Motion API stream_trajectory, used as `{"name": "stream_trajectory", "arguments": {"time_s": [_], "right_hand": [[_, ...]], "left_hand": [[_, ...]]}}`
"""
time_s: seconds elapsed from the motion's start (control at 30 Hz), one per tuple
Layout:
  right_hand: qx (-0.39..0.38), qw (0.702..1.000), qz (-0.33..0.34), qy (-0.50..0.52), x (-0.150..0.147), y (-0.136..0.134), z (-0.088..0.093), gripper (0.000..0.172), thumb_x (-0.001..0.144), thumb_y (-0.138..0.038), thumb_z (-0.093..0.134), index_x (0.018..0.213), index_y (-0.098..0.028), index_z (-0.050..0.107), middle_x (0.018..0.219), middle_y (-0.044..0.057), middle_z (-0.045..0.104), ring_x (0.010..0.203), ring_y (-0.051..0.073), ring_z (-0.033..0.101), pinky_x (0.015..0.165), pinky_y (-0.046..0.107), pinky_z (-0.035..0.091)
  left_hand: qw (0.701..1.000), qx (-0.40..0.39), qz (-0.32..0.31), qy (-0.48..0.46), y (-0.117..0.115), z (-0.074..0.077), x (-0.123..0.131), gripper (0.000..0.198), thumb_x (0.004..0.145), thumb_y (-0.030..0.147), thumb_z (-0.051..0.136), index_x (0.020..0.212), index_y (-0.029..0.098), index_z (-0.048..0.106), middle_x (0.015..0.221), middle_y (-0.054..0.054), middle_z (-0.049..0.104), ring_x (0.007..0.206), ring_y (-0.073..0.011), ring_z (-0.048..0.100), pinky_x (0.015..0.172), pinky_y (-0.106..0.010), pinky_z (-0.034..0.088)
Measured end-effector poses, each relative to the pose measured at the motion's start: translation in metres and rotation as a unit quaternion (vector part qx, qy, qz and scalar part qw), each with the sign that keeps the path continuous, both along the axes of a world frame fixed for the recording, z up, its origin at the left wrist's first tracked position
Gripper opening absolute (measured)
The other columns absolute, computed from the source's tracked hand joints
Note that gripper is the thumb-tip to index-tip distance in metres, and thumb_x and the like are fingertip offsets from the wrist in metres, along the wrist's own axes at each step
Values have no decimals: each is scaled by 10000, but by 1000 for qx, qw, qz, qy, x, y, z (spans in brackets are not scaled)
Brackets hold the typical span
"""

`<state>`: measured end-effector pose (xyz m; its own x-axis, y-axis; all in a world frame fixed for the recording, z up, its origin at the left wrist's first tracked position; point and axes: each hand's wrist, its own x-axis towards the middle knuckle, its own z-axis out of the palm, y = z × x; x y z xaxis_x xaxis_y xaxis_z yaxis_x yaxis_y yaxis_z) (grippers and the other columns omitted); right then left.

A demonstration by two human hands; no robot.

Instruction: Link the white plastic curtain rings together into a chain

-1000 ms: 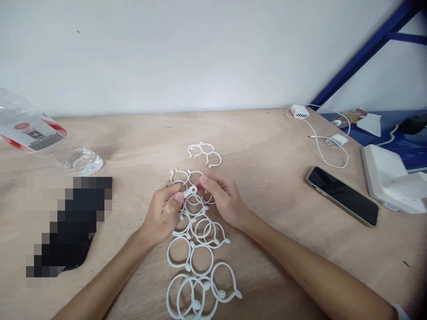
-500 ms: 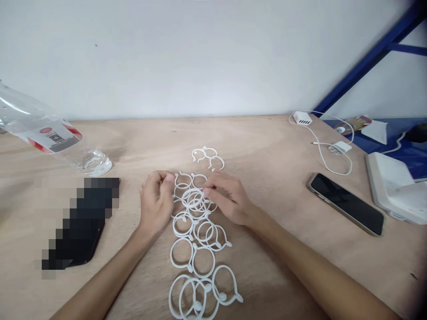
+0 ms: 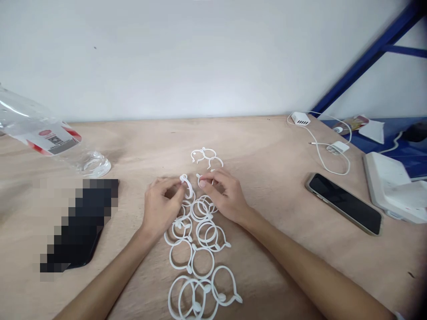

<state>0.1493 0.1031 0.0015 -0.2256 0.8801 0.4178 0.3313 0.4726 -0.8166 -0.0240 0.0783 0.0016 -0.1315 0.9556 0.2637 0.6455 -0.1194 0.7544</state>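
Observation:
A chain of white plastic split rings [image 3: 192,262] lies on the plywood tabletop [image 3: 267,146], running toward me from the hands. Some rings overlap, and a small group of them [image 3: 204,153] lies apart beyond my hands. Between thumb and fingers, my left hand [image 3: 162,204] pinches a tilted white plastic ring [image 3: 188,186]. My right hand [image 3: 223,191] stands just to its right, with its fingertips gripping a ring's small end [image 3: 199,177]. I cannot tell whether both hands hold the same ring. Both hands partly hide the rings beneath them.
A clear plastic bottle [image 3: 50,138] lies at the left, beside a pixelated dark object [image 3: 80,226]. To the right are a black phone [image 3: 343,203], a white charger [image 3: 300,118] with cable, and a white box [image 3: 387,186]. A blue metal frame [image 3: 373,53] rises behind.
My left hand has moved down and to the right, and now holds a ring up at its fingertips. My right hand has shifted slightly away from me. The rings beneath have spread apart.

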Motion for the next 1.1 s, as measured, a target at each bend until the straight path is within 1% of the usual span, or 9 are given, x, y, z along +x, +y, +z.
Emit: {"name": "stream_trajectory", "arguments": {"time_s": [0.2,0.3,0.4,0.57,0.67,0.77,0.9,1.0,1.1], "right_hand": [[-29,996,82,10,-11,-13,10,190,868,-229,555,688,-204,609,643,-12,575,672,147,520,743,314,427],[-41,997,65,27,-14,-17,11,193,864,-229,539,674,-204,561,652,-12,534,664,144,503,697,298,426],[-63,996,38,44,-16,-18,10,176,873,-270,548,717,-197,588,695,1,548,687,148,519,675,290,428],[-96,990,71,77,-16,-19,10,181,892,-297,549,777,-197,647,757,18,617,759,161,567,727,295,448],[-103,986,82,107,-15,-20,11,185,884,-266,546,764,-200,670,758,15,634,769,162,586,749,295,453],[-108,984,39,134,-13,-19,10,188,876,-257,542,768,-196,683,787,23,660,779,165,607,746,293,458],[-127,981,-29,145,-13,-12,6,190,881,-303,548,867,-188,699,881,44,701,829,174,622,751,291,462],[-155,977,3,147,-13,-8,5,217,882,-333,549,856,-180,701,883,44,705,841,171,623,758,287,465],[-175,973,19,151,-15,-6,5,212,858,-325,577,748,-171,673,776,27,683,763,157,608,722,281,465]], "left_hand": [[996,72,-54,3,-4,3,4,195,849,293,573,786,239,750,813,-20,745,766,-190,596,796,-356,434],[996,53,-57,-33,-5,5,3,217,877,318,549,882,232,747,913,-32,747,870,-206,603,842,-357,431],[997,24,-63,-31,-6,6,3,298,900,387,507,1002,211,725,989,-55,736,944,-233,578,892,-387,415],[991,-12,-132,-35,-6,4,3,343,900,435,505,1062,198,692,897,-59,684,878,-217,561,799,-342,449],[987,-24,-145,-58,-6,2,2,347,911,433,490,1080,194,676,897,-59,654,886,-208,567,773,-317,461],[986,-32,-148,-67,-5,1,0,359,917,436,479,1103,189,661,945,-74,657,948,-225,562,803,-331,458],[984,-40,-166,-46,-4,1,-1,383,916,452,484,1125,182,657,965,-80,675,976,-241,547,840,-353,439],[981,-33,-189,-29,-4,2,-1,377,922,440,479,1127,179,658,1033,-81,687,983,-241,551,873,-359,425],[976,-26,-214,-12,-4,3,0,361,923,424,485,1114,174,662,1056,-83,691,974,-246,557,878,-365,413]]}}
